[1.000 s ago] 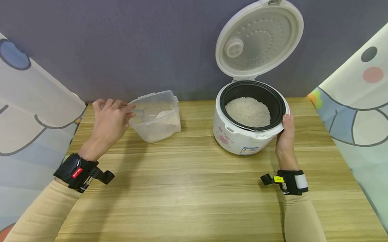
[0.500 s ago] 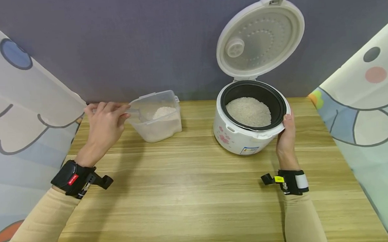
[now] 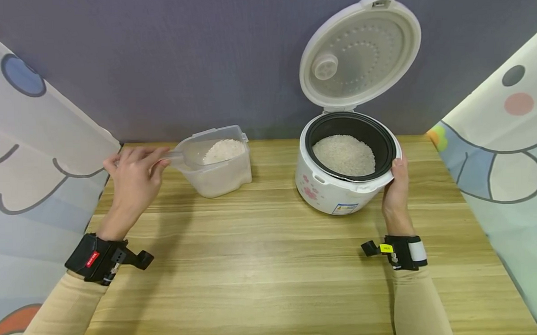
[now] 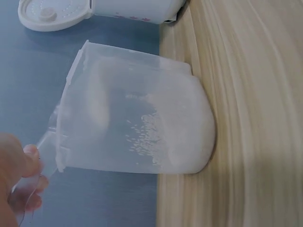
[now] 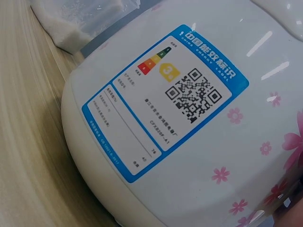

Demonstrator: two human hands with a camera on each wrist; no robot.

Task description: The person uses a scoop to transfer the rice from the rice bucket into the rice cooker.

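Observation:
My left hand (image 3: 133,182) pinches the handle of a clear plastic scoop (image 3: 174,155) between thumb and fingers. The scoop's bowl is inside a translucent plastic container (image 3: 219,182), at its left end. White rice (image 3: 224,150) is heaped toward the container's right side; through the wall in the left wrist view, loose grains (image 4: 149,137) show. At the right stands a white rice cooker (image 3: 327,197) with pink flowers, its lid up. Rice (image 3: 344,155) lies in its dark inner pot (image 3: 382,142). My right hand (image 3: 396,194) holds the cooker's right side, thumb at the rim; its other fingers are mostly hidden.
Both vessels stand toward the back of a wooden table (image 3: 255,273). A dark grey wall (image 3: 201,65) rises right behind them. The raised cooker lid (image 3: 360,48) leans back toward that wall. Cartoon-printed sheets (image 3: 19,133) border the table on both sides.
My left hand has moved left and slightly down, drawing the scoop toward the container's left end. The rice heap shows more fully. My right hand and the cooker have stayed put.

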